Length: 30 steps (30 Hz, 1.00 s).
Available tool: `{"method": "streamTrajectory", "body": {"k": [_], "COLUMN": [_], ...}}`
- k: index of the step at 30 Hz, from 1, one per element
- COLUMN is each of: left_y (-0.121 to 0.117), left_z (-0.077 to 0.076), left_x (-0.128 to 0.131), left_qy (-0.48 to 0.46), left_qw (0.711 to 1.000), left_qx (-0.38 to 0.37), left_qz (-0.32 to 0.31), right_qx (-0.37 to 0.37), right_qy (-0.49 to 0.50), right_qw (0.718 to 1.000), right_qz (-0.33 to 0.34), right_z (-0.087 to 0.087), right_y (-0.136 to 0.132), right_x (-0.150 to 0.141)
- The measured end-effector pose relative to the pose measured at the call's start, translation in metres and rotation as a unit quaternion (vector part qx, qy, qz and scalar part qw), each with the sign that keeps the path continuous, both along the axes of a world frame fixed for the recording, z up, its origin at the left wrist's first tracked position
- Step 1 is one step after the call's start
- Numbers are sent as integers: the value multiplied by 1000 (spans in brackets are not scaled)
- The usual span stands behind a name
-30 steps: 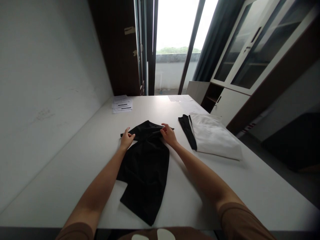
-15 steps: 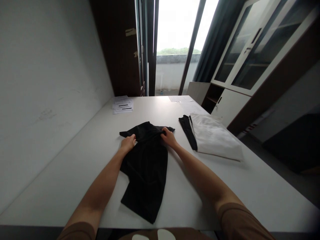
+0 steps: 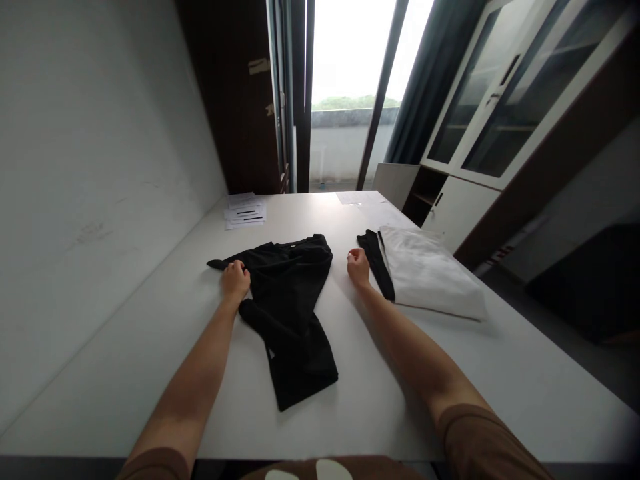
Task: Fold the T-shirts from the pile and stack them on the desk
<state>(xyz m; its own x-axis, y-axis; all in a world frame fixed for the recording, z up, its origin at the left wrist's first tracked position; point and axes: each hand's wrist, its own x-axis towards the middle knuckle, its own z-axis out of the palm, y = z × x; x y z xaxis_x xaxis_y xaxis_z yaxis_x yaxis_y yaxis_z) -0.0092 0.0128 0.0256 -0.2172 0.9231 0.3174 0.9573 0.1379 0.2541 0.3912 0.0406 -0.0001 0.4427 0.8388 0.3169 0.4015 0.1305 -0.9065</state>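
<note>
A black garment (image 3: pixel 290 287) lies rumpled on the white table (image 3: pixel 165 373), its lower part twisted and pointing toward me. Its exact kind I cannot tell. A narrow end of it stretches out to the far left. My left hand (image 3: pixel 235 281) is closed on the cloth near that end, fingers bent over the edge. To the right of the garment, my right hand (image 3: pixel 358 267) is apart from it with curled fingers, and no cloth shows in them. This hand is close to a folded black cloth (image 3: pixel 377 263).
A folded white cloth (image 3: pixel 425 273) lies against the black one on the right. Papers (image 3: pixel 245 211) rest at the far left corner, and more sheets (image 3: pixel 360 198) lie at the back edge. A wall (image 3: pixel 100 200) borders the left side; a white cabinet (image 3: pixel 465 207) stands behind right.
My right hand has let go of the black garment and moved right. My left hand has shifted left with the cloth. The garment's far part is spread wider, and its near end has swung right.
</note>
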Motion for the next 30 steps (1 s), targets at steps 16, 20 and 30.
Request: {"method": "streamTrajectory", "body": {"k": [16, 20, 30], "left_y": [-45, -42, -65], "left_z": [19, 22, 58], "left_x": [98, 89, 112], "left_qy": [86, 122, 14], "left_qw": [959, 962, 932], "left_qx": [-146, -151, -166], "left_qz": [-229, -194, -322], "right_qx": [-109, -156, -178], "right_qy": [-456, -493, -474], "right_qw": [835, 814, 829], "right_qz": [287, 263, 240], "right_z": [18, 18, 25], "right_y": [-52, -51, -41], "right_x": [-82, -85, -64]}}
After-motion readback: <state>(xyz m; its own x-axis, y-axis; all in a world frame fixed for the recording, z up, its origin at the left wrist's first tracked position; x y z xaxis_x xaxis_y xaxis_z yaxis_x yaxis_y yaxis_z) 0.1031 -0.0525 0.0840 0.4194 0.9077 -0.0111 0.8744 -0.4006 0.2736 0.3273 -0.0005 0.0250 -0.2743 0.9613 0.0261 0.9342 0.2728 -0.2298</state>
